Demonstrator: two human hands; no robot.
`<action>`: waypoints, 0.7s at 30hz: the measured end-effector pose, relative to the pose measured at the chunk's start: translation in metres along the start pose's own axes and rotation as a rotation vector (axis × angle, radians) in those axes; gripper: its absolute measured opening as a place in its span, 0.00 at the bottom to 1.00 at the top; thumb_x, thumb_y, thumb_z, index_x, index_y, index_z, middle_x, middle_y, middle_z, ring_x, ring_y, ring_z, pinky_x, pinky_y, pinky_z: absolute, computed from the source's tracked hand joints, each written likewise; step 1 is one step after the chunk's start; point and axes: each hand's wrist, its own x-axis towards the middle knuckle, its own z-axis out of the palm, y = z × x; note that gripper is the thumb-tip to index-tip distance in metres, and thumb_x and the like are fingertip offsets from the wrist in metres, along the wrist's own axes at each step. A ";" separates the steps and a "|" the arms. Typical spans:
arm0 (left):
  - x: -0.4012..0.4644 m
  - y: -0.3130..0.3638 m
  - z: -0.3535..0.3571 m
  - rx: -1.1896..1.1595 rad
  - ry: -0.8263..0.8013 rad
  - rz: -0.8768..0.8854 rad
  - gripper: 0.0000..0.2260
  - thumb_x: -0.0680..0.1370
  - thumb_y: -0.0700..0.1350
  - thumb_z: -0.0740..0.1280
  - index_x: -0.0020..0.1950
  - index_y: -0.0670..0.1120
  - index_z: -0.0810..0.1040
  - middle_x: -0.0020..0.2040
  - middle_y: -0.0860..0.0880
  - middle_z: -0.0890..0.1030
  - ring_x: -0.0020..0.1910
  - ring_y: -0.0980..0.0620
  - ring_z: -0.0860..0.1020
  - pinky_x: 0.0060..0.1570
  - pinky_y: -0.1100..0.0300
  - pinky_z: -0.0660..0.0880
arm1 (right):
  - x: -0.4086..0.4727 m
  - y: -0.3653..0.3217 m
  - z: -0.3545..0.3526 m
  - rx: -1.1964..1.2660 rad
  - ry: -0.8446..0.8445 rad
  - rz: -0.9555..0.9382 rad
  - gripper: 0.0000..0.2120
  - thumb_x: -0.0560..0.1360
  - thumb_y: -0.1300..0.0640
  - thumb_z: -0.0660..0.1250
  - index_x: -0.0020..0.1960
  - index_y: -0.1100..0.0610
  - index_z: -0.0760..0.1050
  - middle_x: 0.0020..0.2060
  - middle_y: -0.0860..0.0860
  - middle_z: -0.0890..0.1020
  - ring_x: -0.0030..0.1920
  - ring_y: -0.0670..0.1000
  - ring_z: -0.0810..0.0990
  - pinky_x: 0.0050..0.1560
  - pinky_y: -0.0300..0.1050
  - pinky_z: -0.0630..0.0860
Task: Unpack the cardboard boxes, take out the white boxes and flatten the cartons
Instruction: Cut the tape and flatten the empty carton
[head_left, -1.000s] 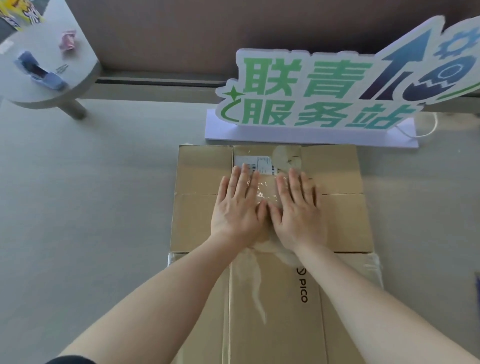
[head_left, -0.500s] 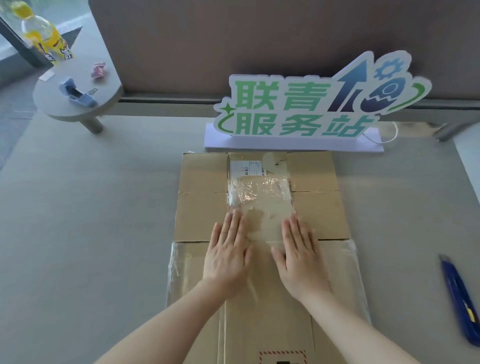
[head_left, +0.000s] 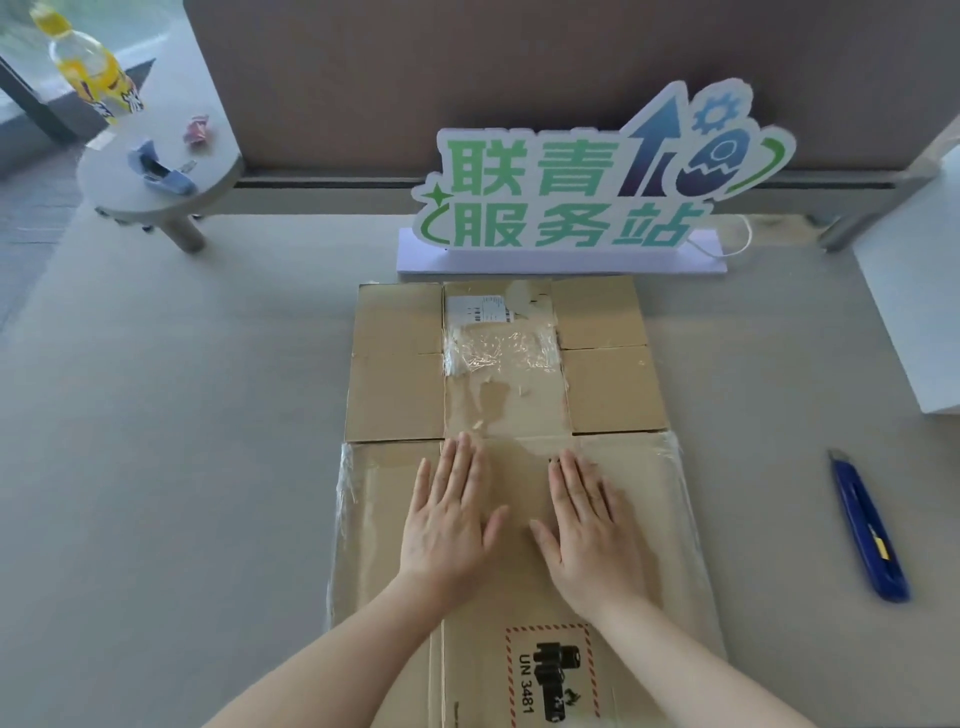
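- Grey floor surface (head_left: 156, 467), brown panel wall behind; flattened carton (head_left: 395, 395) lying in the middle, far flaps folded out flat toward the wall.
- Left hand (head_left: 449, 525) palm-down on the carton's near panel — fingers straight, close together, thumb spread, gripping nothing.
- Right hand (head_left: 589, 530) beside it, same pose: flat on the cardboard, fingers extended and nearly touching one another, thumb out. Hands apart, thumbs pointing toward each other.
- Crinkled clear tape (head_left: 501, 348) across the centre strip of the far flaps; white shipping label (head_left: 480, 306) just beyond it.
- Printed hazard mark (head_left: 550, 675) reading "UN 3481" between the forearms.
- Blue utility knife (head_left: 867, 525) on the floor, well right of the carton.
- Green-lettered standing sign (head_left: 571, 208) just past the carton's far edge.
- Small round table (head_left: 218, 156) far left, carrying a yellow drink bottle (head_left: 93, 73) and a blue tape dispenser (head_left: 158, 169).
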 end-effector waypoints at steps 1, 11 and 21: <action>-0.011 0.000 0.006 0.005 0.004 0.010 0.32 0.81 0.61 0.48 0.81 0.46 0.45 0.81 0.48 0.44 0.79 0.52 0.37 0.76 0.50 0.40 | -0.010 -0.002 0.003 -0.001 -0.004 0.001 0.34 0.82 0.38 0.43 0.80 0.59 0.51 0.80 0.55 0.50 0.80 0.53 0.47 0.76 0.54 0.47; -0.024 -0.001 0.012 0.045 -0.026 0.019 0.33 0.81 0.62 0.47 0.80 0.46 0.42 0.81 0.48 0.41 0.78 0.53 0.34 0.76 0.51 0.36 | -0.025 -0.007 0.011 -0.025 -0.004 0.051 0.34 0.82 0.38 0.44 0.80 0.58 0.48 0.80 0.54 0.49 0.80 0.51 0.44 0.77 0.54 0.44; -0.086 -0.012 0.035 0.128 -0.003 -0.004 0.36 0.80 0.64 0.52 0.81 0.45 0.48 0.81 0.46 0.47 0.80 0.50 0.42 0.76 0.47 0.44 | -0.079 -0.011 0.024 -0.018 -0.016 -0.032 0.38 0.80 0.38 0.51 0.80 0.61 0.49 0.80 0.57 0.48 0.80 0.55 0.46 0.77 0.59 0.49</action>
